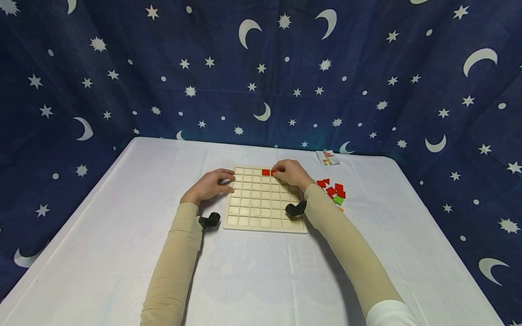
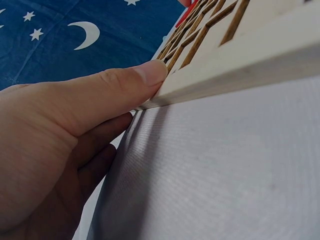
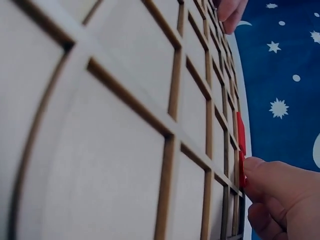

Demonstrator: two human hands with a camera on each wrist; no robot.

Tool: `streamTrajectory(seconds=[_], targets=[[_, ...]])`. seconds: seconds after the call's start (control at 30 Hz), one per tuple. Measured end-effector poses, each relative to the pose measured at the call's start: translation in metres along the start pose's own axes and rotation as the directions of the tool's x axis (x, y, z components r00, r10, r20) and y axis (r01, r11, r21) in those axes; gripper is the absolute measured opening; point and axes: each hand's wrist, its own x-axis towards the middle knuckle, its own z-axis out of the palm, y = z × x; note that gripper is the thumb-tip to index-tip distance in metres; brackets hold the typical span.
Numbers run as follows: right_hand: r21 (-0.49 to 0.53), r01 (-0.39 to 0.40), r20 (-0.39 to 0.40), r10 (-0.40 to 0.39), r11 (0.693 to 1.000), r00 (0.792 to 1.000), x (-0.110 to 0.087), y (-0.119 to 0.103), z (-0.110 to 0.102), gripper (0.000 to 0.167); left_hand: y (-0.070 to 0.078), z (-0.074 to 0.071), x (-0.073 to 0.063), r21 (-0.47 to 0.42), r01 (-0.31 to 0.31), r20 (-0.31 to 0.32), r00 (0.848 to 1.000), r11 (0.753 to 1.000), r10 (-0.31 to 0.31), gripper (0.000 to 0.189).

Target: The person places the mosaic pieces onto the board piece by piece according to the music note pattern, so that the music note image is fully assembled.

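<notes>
A pale wooden grid board (image 1: 260, 198) lies on the table. Along its left edge rests my left hand (image 1: 210, 184), fingers spread and fairly straight. The left wrist view shows the thumb (image 2: 150, 74) lying against the board's rim. At the far row my right hand (image 1: 292, 173) pinches a red square tile (image 3: 242, 170) between thumb and finger, right at a cell. Just left of it, another red tile (image 1: 266, 172) sits in a cell of the same row.
Loose red tiles (image 1: 331, 190) lie right of the board, with a green tile (image 1: 338, 200) and a bit of orange near them. Farther back is a small printed card (image 1: 328, 157). A dark blue curtain (image 1: 261, 68) with moons and stars hangs behind the white table (image 1: 253, 276).
</notes>
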Motion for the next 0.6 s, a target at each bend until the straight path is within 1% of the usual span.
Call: streamTrajectory(seconds=[0.13, 0.23, 0.4, 0.6], targets=[[0.011, 0.007, -0.025, -0.007, 1.000, 1.000, -0.005, 0.006, -0.004, 0.025, -0.001, 0.000, 0.000, -0.006, 0.003, -0.001, 1.000, 1.000, -0.003, 0.046], [0.013, -0.003, -0.046, 0.003, 1.000, 0.999, -0.011, 0.014, -0.010, 0.026, 0.000, 0.000, 0.001, -0.005, 0.002, 0.001, 1.000, 1.000, -0.002, 0.046], [0.010, -0.048, -0.080, 0.049, 0.999, 0.996, -0.025, 0.031, -0.024, 0.028, 0.001, 0.000, 0.001, 0.007, 0.005, 0.001, 1.000, 1.000, -0.005, 0.047], [0.002, -0.104, -0.104, 0.104, 0.995, 0.989, -0.043, 0.057, -0.040, 0.030, 0.001, 0.001, 0.000, 0.002, 0.011, 0.001, 1.000, 1.000, -0.011, 0.047]])
